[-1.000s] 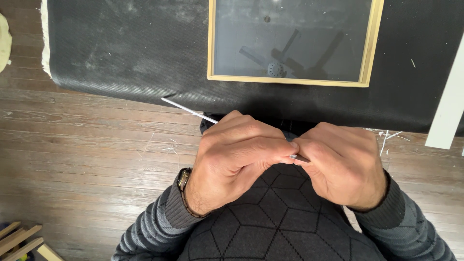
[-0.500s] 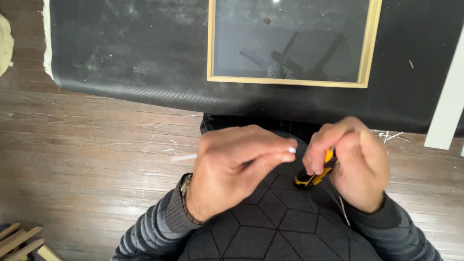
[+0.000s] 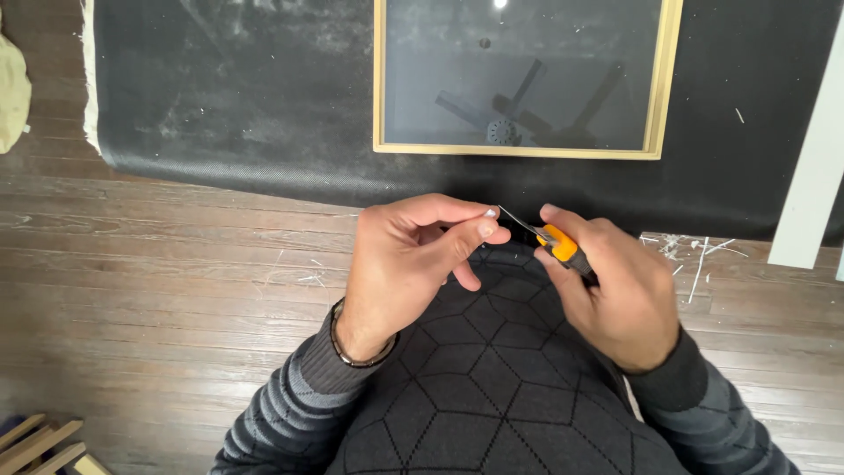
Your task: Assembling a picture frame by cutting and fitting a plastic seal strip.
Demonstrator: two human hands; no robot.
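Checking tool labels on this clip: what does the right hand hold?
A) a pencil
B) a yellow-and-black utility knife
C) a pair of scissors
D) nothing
B: the right hand grips a yellow-and-black knife, its blade pointing toward the left hand fingertips.

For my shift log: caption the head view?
Right hand grips orange-and-black utility knife; left hand pinches its blade tip.

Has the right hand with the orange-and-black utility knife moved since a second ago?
Yes. The right hand holding the orange-and-black utility knife has drawn rightward, away from the left hand, judged against the gold-framed glass panel above.
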